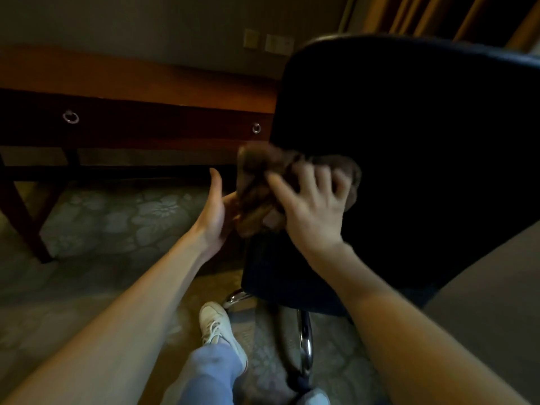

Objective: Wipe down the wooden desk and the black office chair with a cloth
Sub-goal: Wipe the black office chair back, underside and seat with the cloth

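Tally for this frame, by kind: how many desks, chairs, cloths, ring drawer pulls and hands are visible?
Wooden desk: 1
Black office chair: 1
Brown cloth: 1
Ring drawer pulls: 2, one and the other
Hands: 2, left hand and right hand
Total: 7

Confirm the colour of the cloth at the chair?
Brown, a bunched cloth against the black chair under the right hand; head view, slightly blurred.

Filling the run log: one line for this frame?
stage: chair wipe | right hand: presses brown cloth on black chair back | left hand: open, touching cloth's lower edge | desk: behind, untouched
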The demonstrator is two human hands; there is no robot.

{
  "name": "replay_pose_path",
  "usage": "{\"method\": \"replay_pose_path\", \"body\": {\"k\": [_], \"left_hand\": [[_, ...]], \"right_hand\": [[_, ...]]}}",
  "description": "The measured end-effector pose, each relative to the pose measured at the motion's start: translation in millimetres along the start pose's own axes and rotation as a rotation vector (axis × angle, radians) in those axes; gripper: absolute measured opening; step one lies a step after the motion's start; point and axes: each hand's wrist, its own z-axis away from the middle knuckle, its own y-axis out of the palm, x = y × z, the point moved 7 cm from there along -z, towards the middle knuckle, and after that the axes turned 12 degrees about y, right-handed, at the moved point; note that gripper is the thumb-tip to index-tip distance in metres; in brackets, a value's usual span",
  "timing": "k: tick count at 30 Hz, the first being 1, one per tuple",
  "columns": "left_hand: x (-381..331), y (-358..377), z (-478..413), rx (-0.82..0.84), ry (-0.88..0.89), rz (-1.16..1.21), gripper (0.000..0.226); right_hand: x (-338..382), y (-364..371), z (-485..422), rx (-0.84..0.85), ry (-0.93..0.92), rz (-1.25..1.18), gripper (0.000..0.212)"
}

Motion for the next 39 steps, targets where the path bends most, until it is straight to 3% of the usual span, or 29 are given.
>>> {"method": "replay_pose_path", "body": {"k": [6,10,15,19,24,27,29,32,35,39], "left_hand": [[7.6,-26.1,-26.0,0.07,0.092,-0.035,0.105],[20.0,-35.8,-38.4,0.11,0.139,0.018,0.105],[27.9,-29.6,-34.3,0.102,0.124,0.097,0.099],[38.2,-32.1,-30.6,0.061,0.069,0.068,0.102],[78.6,-37.6,-22.5,-0.01,-0.145,-0.002,0.097],[108.3,-48.6,-19.0,-0.07,-0.192,-0.031,0.081],[134.2,-58.7,-11.8,-0.063,-0.197,-0.097,0.068],[163.8,-71.4,-2.7,-0.076,-0.25,-0.073,0.068],[168.9,-89.9,-9.0,-0.084,-0.271,0.009,0.084],[167.4,-98.4,-22.1,0.087,-0.244,0.032,0.109]], "right_hand": [[32.1,97.0,129.8,0.264,0.018,-0.072,0.037],[43.9,142.9,204.3,0.552,-0.026,-0.03,0.058],[46.0,137.6,216.4,0.68,0.005,-0.052,0.056],[25.9,91.2,172.4,0.525,0.046,-0.13,0.058],[-25.5,1.5,84.9,-0.044,0.28,-0.237,0.044],[-17.7,0.1,66.7,-0.136,0.285,-0.218,0.053],[-1.7,30.6,85.7,-0.023,0.25,-0.167,0.049],[15.2,80.8,135.0,0.157,0.171,-0.095,0.074],[33.2,125.9,192.4,0.359,0.057,-0.084,0.064],[57.7,168.8,269.3,0.58,-0.041,-0.086,0.039]]}}
